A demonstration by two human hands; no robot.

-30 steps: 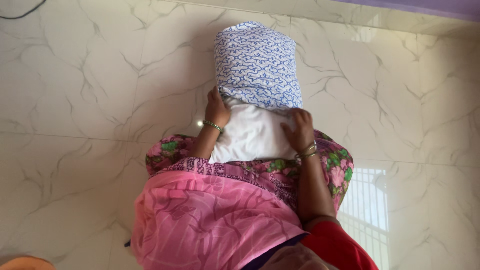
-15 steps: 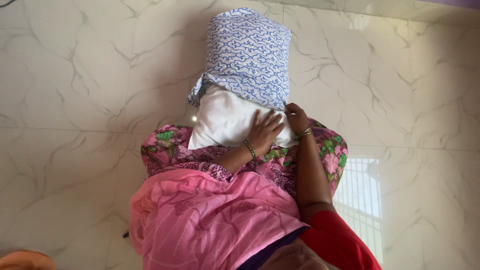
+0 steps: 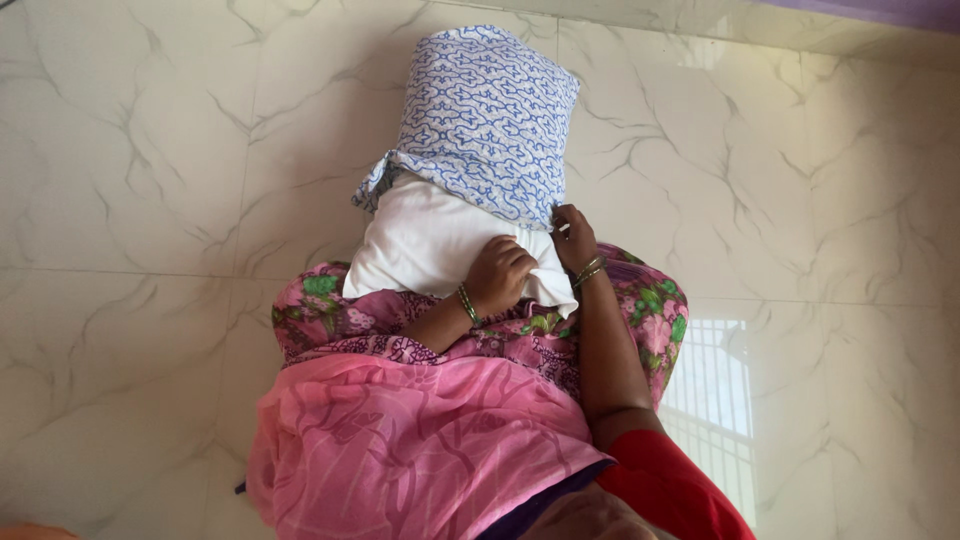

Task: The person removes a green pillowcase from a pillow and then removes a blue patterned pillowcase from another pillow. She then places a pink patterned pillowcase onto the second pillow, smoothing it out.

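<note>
White pillow (image 3: 425,245) half inside blue-patterned cover (image 3: 487,115), left hand (image 3: 497,275) fingers fisted on pillow, right hand (image 3: 573,238) gripping cover edge

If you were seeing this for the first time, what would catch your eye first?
The blue-patterned cover, half drawn over a white pillow at top centre, stands on the person's lap. The left hand grips the pillow's bare end while the right hand pinches the cover's edge. Below lies pink cloth on a marble floor.

Glossy white marble floor tiles (image 3: 150,200) with grey veins — a barred window's reflection (image 3: 715,400) gleams at right.
</note>
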